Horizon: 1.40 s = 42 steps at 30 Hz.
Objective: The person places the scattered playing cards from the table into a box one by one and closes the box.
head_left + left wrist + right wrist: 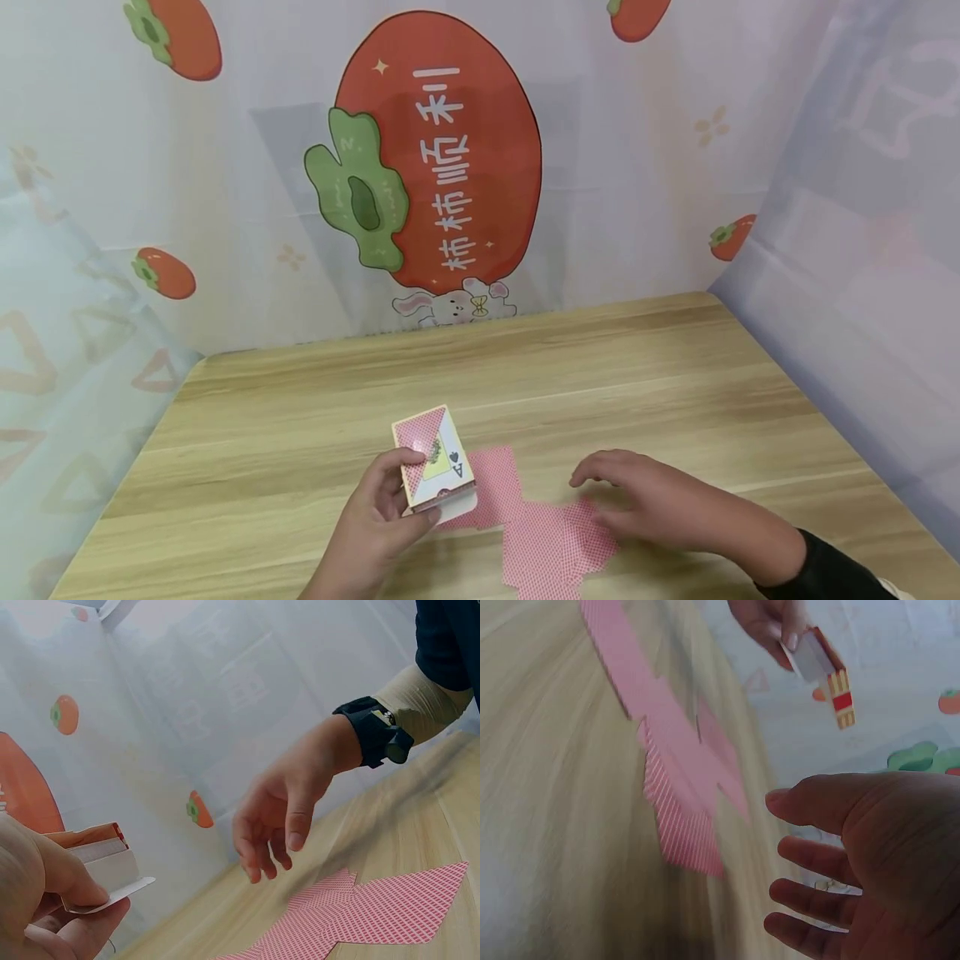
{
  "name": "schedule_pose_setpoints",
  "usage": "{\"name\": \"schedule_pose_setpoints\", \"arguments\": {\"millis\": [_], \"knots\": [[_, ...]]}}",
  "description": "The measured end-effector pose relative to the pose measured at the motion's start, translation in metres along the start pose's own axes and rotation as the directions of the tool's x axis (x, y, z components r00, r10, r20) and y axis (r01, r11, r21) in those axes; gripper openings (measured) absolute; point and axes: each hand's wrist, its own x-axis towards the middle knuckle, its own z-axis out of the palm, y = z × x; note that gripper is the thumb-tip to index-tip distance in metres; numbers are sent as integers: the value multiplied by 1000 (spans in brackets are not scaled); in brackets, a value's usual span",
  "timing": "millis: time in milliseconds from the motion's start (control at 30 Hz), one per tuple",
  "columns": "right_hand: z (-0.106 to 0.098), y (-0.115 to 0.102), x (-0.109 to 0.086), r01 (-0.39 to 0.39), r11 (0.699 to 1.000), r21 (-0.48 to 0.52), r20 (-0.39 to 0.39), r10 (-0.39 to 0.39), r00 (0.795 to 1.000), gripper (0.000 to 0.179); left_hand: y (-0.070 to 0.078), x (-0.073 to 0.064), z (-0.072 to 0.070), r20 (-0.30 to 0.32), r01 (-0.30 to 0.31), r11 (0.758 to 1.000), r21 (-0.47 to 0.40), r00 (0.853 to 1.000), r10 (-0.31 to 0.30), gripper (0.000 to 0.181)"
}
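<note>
My left hand [382,508] grips a playing card box [433,458] with a red patterned face and an ace of spades printed on it. The box's end flap [124,894] hangs open, and pale card edges show inside in the left wrist view. Several red-backed playing cards [542,537] lie face down on the table, overlapping in a loose spread. Just over their right side hovers my right hand [648,500], fingers loosely bent and holding nothing. In the right wrist view its fingers [810,902] are spread apart from the cards.
The wooden table [315,400] has a light grain. A white cloth [622,183] printed with persimmons hangs behind it, and more cloth [870,250] stands along the right side.
</note>
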Motion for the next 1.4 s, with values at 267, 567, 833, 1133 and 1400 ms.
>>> {"name": "schedule_pose_setpoints", "arguments": {"millis": [267,567,833,1133,1400], "knots": [[13,11,-2,74,993,-95,-1,-74,997,33,1,1,-3,3,-18,1000,-7,1000,18,60],[33,-4,17,288,936,-203,122,-267,956,50,2,1,-4,3,-23,1000,-19,1000,23,61],[50,-22,41,430,859,-278,279,-356,892,51,2,1,-5,12,-46,999,-18,999,47,59],[60,-20,84,273,854,-443,150,-230,962,46,3,1,-7,8,-56,998,-28,998,56,59],[47,12,117,26,888,-459,46,-5,999,54,1,0,-8,13,-54,998,-35,998,54,59]]}}
